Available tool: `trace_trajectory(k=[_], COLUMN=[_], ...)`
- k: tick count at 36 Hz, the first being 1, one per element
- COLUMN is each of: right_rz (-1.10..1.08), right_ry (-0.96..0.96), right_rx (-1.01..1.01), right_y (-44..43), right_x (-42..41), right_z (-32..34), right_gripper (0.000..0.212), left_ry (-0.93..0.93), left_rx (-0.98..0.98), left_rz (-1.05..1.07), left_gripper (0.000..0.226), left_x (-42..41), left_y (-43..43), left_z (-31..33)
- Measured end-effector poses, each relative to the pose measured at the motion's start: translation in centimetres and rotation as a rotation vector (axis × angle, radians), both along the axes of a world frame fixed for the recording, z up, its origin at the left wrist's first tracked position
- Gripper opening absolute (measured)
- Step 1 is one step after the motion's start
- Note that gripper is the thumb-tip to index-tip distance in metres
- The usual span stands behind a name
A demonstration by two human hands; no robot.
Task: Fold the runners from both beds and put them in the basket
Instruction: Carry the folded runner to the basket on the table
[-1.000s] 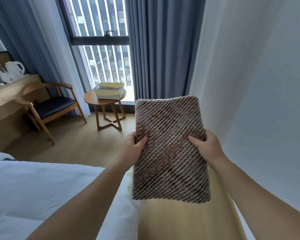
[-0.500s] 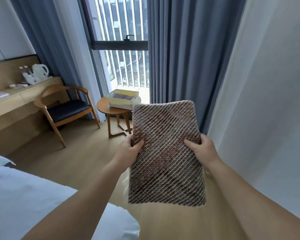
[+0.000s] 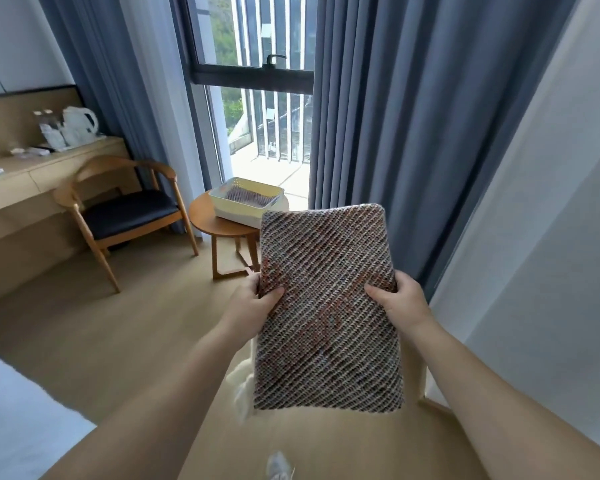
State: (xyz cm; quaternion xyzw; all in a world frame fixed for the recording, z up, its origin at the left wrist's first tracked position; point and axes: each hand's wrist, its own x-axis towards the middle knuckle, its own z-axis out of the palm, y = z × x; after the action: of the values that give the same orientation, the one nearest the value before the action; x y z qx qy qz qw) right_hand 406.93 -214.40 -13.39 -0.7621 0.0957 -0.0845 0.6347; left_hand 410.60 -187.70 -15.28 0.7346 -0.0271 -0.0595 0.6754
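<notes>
Head view. Pale wood floor (image 3: 101,323) runs beneath the grip to a tall window (image 3: 267,98), which is flanked by two blue curtains (image 3: 413,133), one on each side. A white wall (image 3: 551,237) rises to the right of the grip, and a corner of white bed (image 3: 14,410) lies low to its left.

The folded runner (image 3: 326,306), a brown-and-cream woven rectangle, is held up in the air in front of the person. The left hand (image 3: 253,306) pinches its left edge and the right hand (image 3: 402,303) its right edge, each with the thumb on top and the fingers hidden behind the cloth.

Beyond the grip and slightly left, one cream basket (image 3: 222,199) stands on one round wooden table (image 3: 219,226). A second runner (image 3: 246,197) of the same weave lies inside it.

Farther left stand one wooden chair (image 3: 125,209) with a dark seat and one long desk (image 3: 32,174) carrying one white kettle (image 3: 78,124).

Count: two runners, one basket, two hands.
</notes>
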Motion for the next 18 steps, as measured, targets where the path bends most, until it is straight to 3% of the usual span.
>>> trace_trajectory(k=[18], right_rz=[-0.060], right_ry=[0.023], right_rx=[0.000], right_y=[-2.0], right_x=[30.8], right_z=[-0.3], right_gripper=[0.025], left_ry=[-0.012], left_rx=[0.015], left_rz=[-0.011], left_gripper=[0.016], left_x=[30.0], left_y=[-2.2], left_z=[1.1])
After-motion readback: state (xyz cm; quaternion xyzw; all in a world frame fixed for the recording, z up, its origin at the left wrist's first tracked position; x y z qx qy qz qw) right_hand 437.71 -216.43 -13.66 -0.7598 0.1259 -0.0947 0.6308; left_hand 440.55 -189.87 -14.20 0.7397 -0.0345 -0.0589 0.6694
